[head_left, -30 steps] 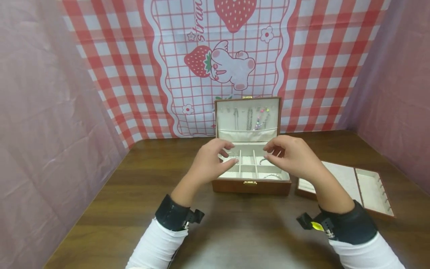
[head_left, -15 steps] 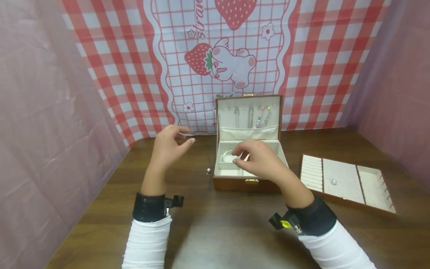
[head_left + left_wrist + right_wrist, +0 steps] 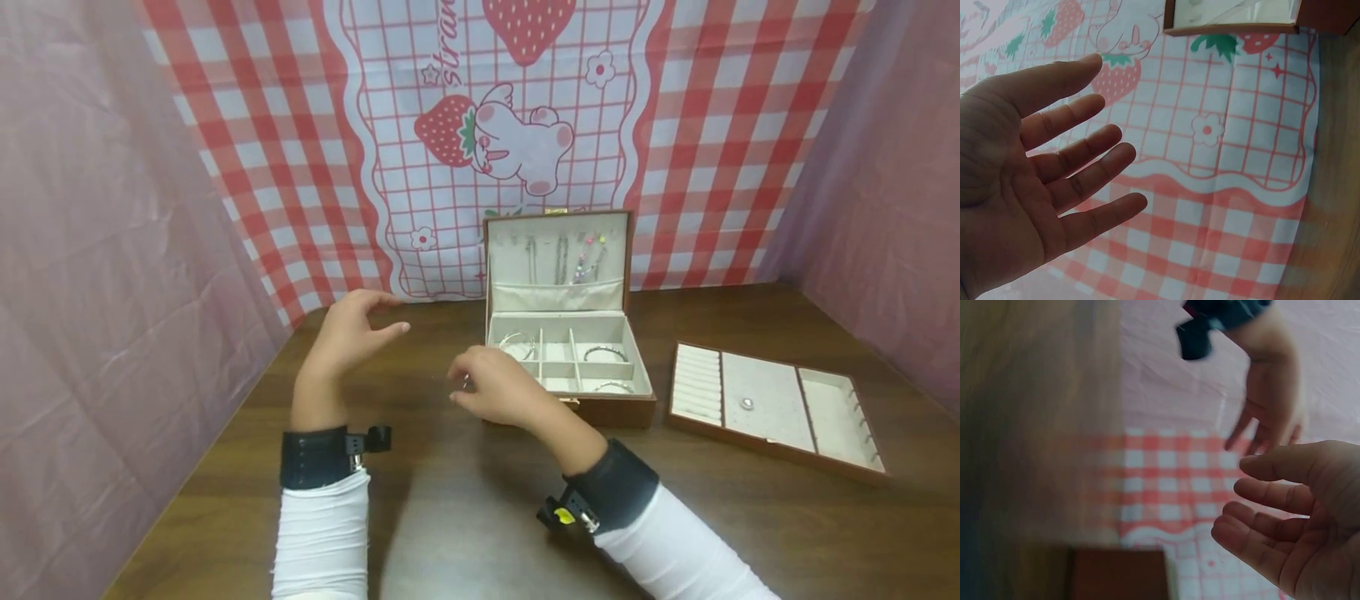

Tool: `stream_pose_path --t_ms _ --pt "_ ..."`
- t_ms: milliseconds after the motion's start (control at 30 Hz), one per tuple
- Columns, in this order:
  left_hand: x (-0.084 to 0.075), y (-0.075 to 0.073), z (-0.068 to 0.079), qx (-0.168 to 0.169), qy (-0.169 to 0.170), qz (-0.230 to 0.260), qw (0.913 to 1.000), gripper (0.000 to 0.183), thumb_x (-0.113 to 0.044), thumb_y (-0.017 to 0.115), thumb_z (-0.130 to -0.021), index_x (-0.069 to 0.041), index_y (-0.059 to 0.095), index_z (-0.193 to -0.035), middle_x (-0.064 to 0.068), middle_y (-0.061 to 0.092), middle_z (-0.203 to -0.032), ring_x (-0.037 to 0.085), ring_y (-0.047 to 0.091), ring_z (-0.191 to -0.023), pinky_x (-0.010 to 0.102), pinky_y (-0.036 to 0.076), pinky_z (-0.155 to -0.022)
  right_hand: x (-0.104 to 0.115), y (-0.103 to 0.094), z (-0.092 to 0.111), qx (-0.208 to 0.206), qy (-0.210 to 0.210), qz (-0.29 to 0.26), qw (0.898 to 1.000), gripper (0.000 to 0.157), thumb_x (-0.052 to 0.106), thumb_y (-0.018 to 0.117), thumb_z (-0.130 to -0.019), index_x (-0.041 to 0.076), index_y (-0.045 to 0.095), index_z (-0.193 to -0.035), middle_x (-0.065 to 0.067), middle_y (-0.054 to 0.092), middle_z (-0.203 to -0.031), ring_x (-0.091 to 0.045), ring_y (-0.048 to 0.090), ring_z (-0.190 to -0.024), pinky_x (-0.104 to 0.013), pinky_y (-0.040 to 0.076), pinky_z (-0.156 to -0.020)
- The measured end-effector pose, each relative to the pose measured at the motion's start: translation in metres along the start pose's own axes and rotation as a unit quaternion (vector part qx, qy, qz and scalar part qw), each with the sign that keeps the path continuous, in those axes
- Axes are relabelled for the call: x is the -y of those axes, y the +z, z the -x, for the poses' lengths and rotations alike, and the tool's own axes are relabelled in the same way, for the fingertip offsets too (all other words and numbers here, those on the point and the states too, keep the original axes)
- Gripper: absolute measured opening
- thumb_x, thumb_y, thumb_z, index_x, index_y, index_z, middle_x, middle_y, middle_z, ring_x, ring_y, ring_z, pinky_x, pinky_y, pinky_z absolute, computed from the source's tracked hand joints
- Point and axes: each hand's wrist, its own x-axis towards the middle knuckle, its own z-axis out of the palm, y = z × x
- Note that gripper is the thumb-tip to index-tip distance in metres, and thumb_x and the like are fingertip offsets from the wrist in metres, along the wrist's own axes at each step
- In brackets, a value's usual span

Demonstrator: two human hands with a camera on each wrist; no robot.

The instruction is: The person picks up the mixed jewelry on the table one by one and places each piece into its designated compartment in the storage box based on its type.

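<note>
Beyond the table's middle stands a brown jewelry box (image 3: 600, 412), its lid (image 3: 555, 258) raised. Bracelets lie in its compartments, including a silver bracelet (image 3: 604, 353) at the right; necklaces (image 3: 561, 260) hang inside the lid. At the box's left front corner my right hand (image 3: 495, 385) hovers low, fingers loosely bent and thumb apart. A small shiny piece of jewelry (image 3: 466, 382) shows between its fingertips and thumb on the table side; the right wrist view shows nothing held. My left hand (image 3: 347, 333) is raised to the left with relaxed, spread fingers (image 3: 1094, 203), holding nothing.
To the box's right lies a jewelry tray (image 3: 772, 446) with ring slots, a flat middle panel and a hooked side section. A round pearl-like piece (image 3: 747, 403) rests on the middle panel. A checked strawberry cloth (image 3: 705, 150) hangs behind the wooden table (image 3: 450, 508).
Both hands have left the space over the box. The left moved out to the left; the right swept left across the box to the small piece of jewelry beside it.
</note>
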Motion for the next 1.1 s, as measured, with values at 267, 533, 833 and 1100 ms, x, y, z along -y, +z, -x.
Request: stream_pose_path --t_ms 267,533,833,1100 --pt "0.005 -0.010 0.006 -0.008 -0.021 -0.006 0.9997 0.042 -0.023 0.073 -0.088 -0.002 0.063 -0.122 0.017 0.059 -0.125 0.033 0.054 -0.111 0.050 0.045 -0.095 0.013 0.049 -0.029 0.037 0.060 0.077 0.995 0.021 0.015 0.074 -0.081 0.001 0.071 -0.096 -0.011 0.066 -0.093 -0.028 0.063 -0.089 -0.038 0.053 -0.080" --pt "0.009 -0.012 0.006 -0.006 -0.022 -0.007 0.9997 0.044 -0.023 0.074 -0.087 0.001 0.062 -0.122 0.020 0.060 -0.122 0.037 0.056 -0.111 0.050 0.045 -0.095 0.013 0.082 -0.053 0.064 0.159 0.192 0.966 0.008 0.012 0.070 -0.083 0.007 0.073 -0.090 -0.015 0.060 -0.097 -0.031 0.059 -0.091 -0.038 0.057 -0.068" --pt "0.015 -0.007 0.002 0.026 -0.035 -0.016 0.9989 0.052 -0.028 0.076 -0.085 0.000 0.060 -0.127 0.021 0.059 -0.125 0.037 0.054 -0.114 0.051 0.045 -0.096 0.007 0.096 -0.071 0.119 0.184 0.337 0.916 0.026 0.013 0.051 -0.097 0.007 0.074 -0.108 -0.023 0.065 -0.111 -0.036 0.061 -0.100 -0.045 0.054 -0.079" --pt "0.018 -0.003 0.000 0.047 -0.031 -0.019 0.9982 0.067 -0.028 0.076 -0.084 -0.002 0.049 -0.140 0.022 0.051 -0.137 0.040 0.051 -0.120 0.052 0.042 -0.101 -0.005 0.095 -0.070 0.117 0.204 0.244 0.941 0.017 0.008 0.058 -0.093 0.010 0.076 -0.093 -0.007 0.072 -0.091 -0.023 0.068 -0.080 -0.037 0.058 -0.065"
